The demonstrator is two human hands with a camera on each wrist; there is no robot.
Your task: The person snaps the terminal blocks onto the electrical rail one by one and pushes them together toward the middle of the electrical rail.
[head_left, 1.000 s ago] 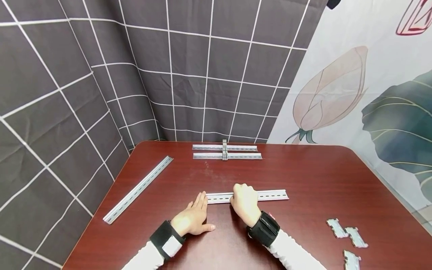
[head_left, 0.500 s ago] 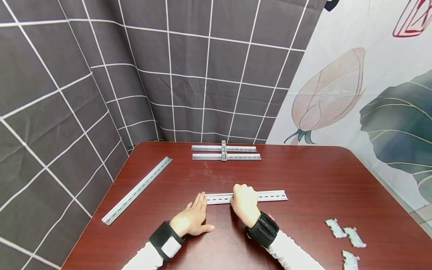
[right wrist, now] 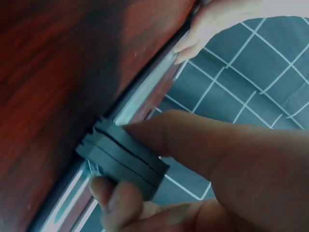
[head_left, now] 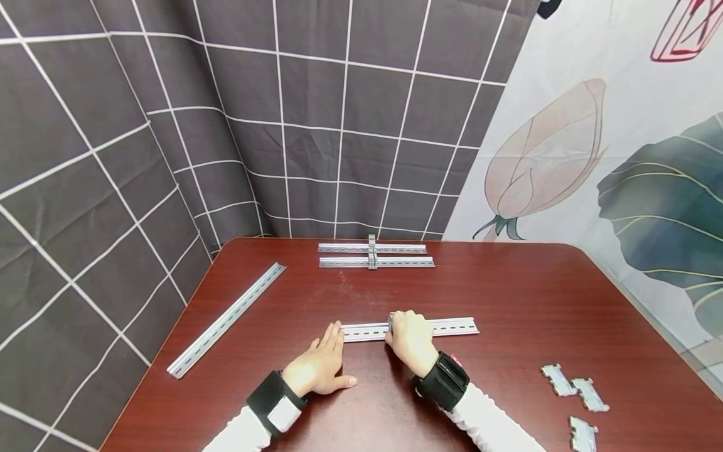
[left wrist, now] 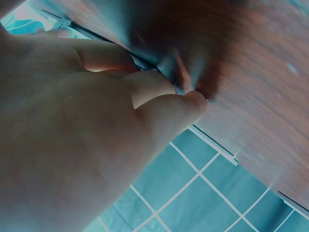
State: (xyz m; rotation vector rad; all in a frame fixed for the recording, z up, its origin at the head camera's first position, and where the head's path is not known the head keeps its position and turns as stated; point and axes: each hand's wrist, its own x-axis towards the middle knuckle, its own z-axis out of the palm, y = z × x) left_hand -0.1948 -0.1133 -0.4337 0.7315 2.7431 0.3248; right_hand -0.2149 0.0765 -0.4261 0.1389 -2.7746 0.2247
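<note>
A slotted metal DIN rail (head_left: 455, 327) lies crosswise on the table in front of the person. The left hand (head_left: 319, 365) is flat with its fingers straight, fingertips right at the rail's left end. Near the rail's middle, the right hand (head_left: 414, 344) pinches a grey terminal block (right wrist: 126, 157) between thumb and fingers. The block sits across the rail in the right wrist view, dark seams running along it. From the head, the right hand covers most of it. In the left wrist view, the back of the left hand (left wrist: 91, 125) hides most of the rail.
Another DIN rail (head_left: 226, 321) lies slantwise at the left. Two parallel rails (head_left: 403, 262) at the back are bridged by grey terminal blocks (head_left: 372, 252). Three loose pale terminal blocks (head_left: 590, 395) lie at the right. Grey gridded cloth (head_left: 316, 150) hangs behind the table.
The right hand has turned slightly at the same spot on the rail, and the terminal block's top now shows beside its fingers. The left hand stays in place. The head view has shifted slightly.
</note>
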